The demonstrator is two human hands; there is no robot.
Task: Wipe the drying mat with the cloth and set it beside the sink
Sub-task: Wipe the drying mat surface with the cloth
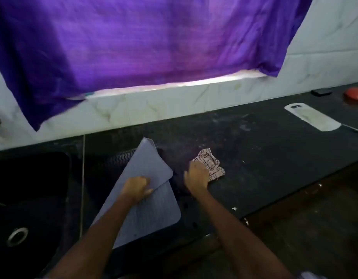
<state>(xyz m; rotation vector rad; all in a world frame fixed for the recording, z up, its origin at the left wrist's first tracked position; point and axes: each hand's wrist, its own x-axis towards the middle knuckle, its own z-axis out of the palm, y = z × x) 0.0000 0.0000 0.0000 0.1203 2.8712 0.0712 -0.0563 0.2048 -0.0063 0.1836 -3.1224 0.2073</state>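
Observation:
A pale lavender drying mat (148, 164) lies folded over itself on the dark counter, just right of the black sink (29, 198). My left hand (138, 187) grips the folded upper flap at its near edge. The ribbed lower part of the mat shows below that hand. A crumpled checked cloth (211, 164) rests on the counter to the mat's right. My right hand (196, 177) rests on the cloth's left side, fingers curled onto it; the grip itself is hidden.
A purple curtain (154, 43) hangs over the tiled back wall. A white cutting board (312, 116) lies at the far right of the counter (264, 150), with a red object (355, 94) and a dark item (321, 92) behind it. The counter's front edge runs diagonally at right.

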